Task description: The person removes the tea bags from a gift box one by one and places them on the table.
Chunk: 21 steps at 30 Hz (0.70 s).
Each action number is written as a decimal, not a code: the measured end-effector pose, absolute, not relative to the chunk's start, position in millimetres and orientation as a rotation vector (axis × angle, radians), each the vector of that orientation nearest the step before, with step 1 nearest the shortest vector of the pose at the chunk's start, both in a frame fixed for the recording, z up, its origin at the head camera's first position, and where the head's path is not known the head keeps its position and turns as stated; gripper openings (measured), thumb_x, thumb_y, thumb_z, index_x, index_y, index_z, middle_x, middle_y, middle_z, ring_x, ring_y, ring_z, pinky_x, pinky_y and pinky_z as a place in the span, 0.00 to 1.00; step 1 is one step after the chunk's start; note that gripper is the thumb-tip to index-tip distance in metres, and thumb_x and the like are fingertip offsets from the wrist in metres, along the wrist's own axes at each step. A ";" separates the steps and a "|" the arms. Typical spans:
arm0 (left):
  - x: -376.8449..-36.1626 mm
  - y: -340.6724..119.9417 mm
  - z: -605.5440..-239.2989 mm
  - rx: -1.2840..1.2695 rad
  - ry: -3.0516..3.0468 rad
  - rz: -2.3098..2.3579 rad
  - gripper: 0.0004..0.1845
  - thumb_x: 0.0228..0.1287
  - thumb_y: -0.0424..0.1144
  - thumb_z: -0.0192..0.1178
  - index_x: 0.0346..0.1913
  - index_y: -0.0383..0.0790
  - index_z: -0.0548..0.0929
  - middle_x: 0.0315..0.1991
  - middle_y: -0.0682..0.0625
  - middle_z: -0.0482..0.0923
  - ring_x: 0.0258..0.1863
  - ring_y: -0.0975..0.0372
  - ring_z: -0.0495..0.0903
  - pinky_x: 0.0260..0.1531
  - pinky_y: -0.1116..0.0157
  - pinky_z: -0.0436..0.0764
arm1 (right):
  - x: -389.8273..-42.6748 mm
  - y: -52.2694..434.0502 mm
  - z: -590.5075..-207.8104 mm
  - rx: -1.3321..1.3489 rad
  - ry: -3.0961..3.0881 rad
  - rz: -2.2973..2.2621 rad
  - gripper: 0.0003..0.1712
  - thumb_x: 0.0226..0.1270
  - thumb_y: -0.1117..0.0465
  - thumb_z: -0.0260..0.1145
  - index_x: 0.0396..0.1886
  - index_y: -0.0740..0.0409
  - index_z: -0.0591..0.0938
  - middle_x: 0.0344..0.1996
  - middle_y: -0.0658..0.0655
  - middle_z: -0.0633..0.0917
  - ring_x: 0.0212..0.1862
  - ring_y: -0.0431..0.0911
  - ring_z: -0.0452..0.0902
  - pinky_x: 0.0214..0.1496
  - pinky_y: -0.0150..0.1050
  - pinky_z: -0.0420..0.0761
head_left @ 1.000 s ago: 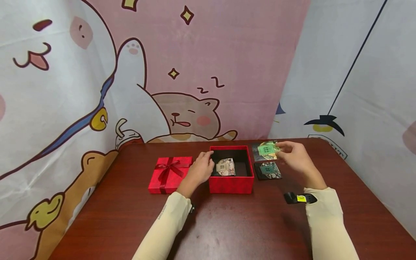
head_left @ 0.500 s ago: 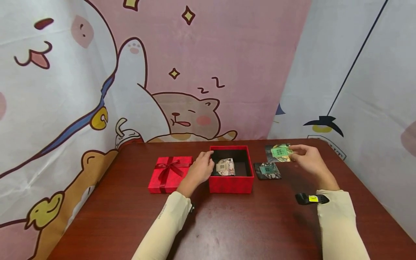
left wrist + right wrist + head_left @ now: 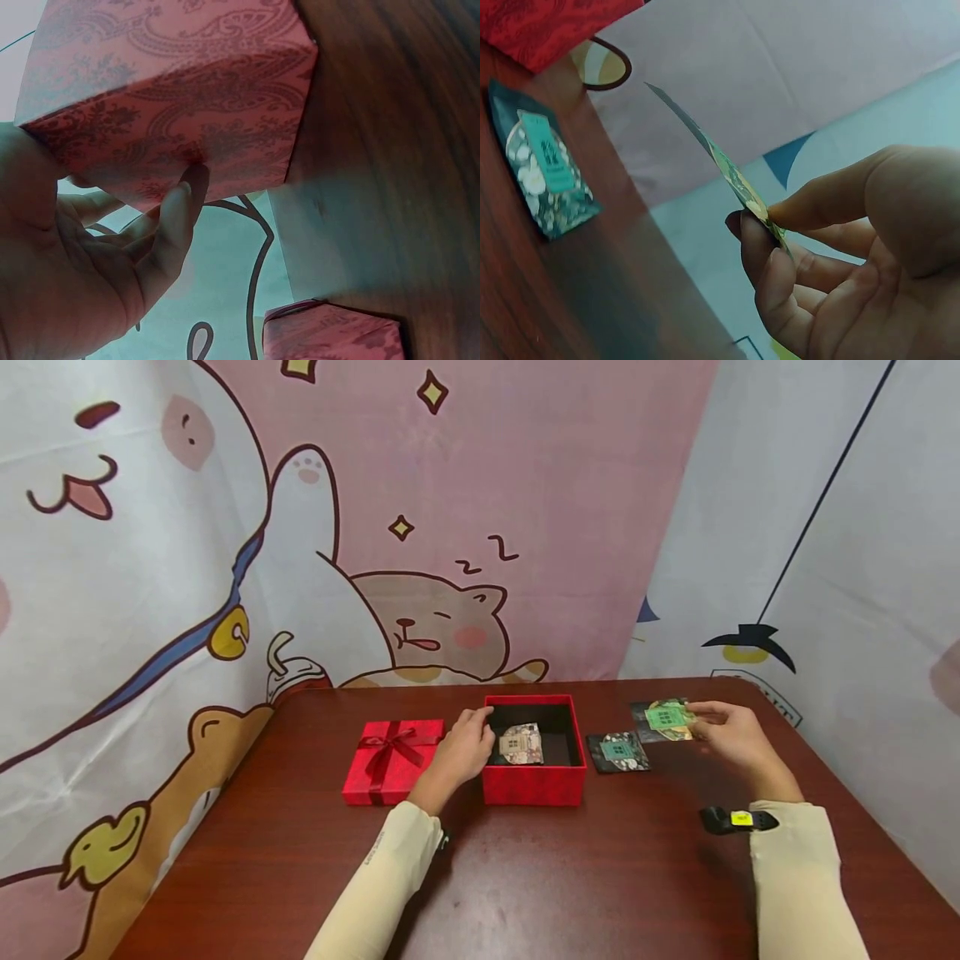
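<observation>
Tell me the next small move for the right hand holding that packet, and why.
Probably carry the green-labelled packet left, over the open red box, and lower it in. The right hand pinches it above the table, off to the box's right; the left hand rests on the box's left wall, and one packet already lies inside.

"z z" drawn on the pink backdrop point(image 3: 487, 553), packet labels unreadable

table: dark wood point(image 3: 570, 877) | backdrop: pink-white cartoon animal curtains point(image 3: 465, 485)
</observation>
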<state>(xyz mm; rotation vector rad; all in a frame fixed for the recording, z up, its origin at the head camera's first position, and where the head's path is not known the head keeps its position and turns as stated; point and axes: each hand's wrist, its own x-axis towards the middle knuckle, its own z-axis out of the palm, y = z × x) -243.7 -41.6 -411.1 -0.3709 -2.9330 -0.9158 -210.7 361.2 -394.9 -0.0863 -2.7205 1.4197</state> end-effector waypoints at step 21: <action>-244.2 -41.4 -410.3 -0.361 -2.952 -0.929 0.24 0.75 0.43 0.45 0.71 0.47 0.70 0.65 0.44 0.70 0.59 0.48 0.76 0.56 0.46 0.75 | -218.5 397.6 -433.2 -0.111 -2.819 1.400 0.26 0.71 0.67 0.53 0.65 0.77 0.67 0.42 0.65 0.83 0.34 0.41 0.76 0.30 0.39 0.79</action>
